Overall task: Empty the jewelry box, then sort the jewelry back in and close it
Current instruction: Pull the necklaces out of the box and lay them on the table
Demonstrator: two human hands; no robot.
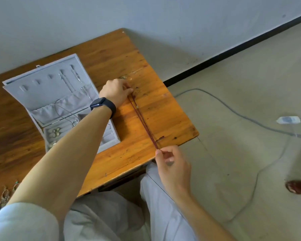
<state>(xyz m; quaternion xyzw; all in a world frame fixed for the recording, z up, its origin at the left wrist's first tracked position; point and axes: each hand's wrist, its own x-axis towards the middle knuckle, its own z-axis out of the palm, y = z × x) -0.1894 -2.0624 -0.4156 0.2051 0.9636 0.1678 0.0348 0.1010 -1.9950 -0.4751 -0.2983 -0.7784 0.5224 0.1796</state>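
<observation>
A dark red necklace (142,121) is drawn taut across a wooden table (146,66), running from 11 o'clock to 5 o'clock just right of the view's centre. The right hand (172,164), at 5 o'clock beyond the table's near edge, pinches the near end between thumb and forefinger, the other fingers loosely curled. The left hand (116,92), at 10 o'clock, rests knuckles-up on the wood with its fingers curled down over the far end; the fingertips themselves are hidden, so the exact grip cannot be told. A dark watch (102,103) sits on that wrist.

At 9 o'clock from the necklace stands the grey box (111,143), open, its lid (47,87) tipped back toward 11 o'clock. Silver chains (66,82) hang inside the lid, and earrings (54,133) lie in a front compartment; the left forearm crosses over the tray. More jewelry (6,193) lies on the table at 8 o'clock, near the sleeve. On the floor at 3 o'clock, a grey cable (233,112) trails past the table.
</observation>
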